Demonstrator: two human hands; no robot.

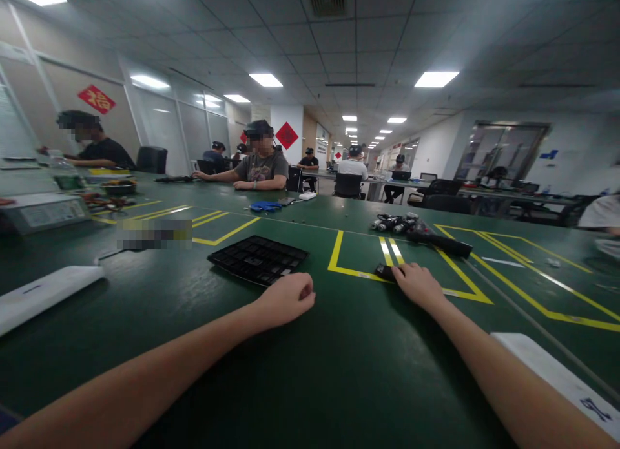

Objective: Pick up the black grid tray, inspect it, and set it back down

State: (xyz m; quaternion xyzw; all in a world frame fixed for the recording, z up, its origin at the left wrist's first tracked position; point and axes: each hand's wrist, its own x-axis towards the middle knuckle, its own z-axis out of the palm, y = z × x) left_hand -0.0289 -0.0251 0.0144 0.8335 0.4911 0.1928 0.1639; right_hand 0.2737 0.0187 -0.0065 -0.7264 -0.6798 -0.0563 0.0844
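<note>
My left hand (287, 298) is closed, its fingers curled inward just above the green tabletop (339, 384). Whatever those fingers may hold is hidden. Right behind it lies a black plastic panel (256, 258) with a ribbed grid on its upper face; I cannot tell whether the hand touches it. My right hand (420, 285) grips the near end of a small black oblong object (385, 272), which rests by the yellow tape line (361, 274). Part of that object is covered by the fingers, and its kind cannot be made out.
Black-and-silver cylindrical parts (394, 223) and a black rod-like piece (450, 244) lie beyond my right hand. Blue gloves (265, 206) sit farther back. White slabs flank me, one left (48, 297), one right (557, 384). A co-worker (261, 161) sits across the table.
</note>
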